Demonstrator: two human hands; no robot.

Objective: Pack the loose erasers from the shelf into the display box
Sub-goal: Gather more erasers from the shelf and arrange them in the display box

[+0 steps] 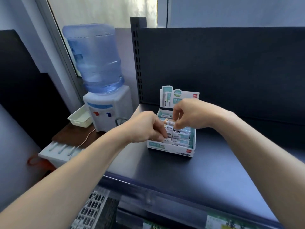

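Meanwhile, a water dispenser (pixel 105 106) stands well off to the left of the hands. The left hand (pixel 148 128), fingers curled, pinches the packed erasers (pixel 179 140) at the front-left of the display box (pixel 171 148), which sits on the dark shelf (pixel 222 171) directly beneath both hands. The right hand (pixel 191 114) grips a single eraser (pixel 170 122) between thumb and fingertips, just above the box's middle rows.
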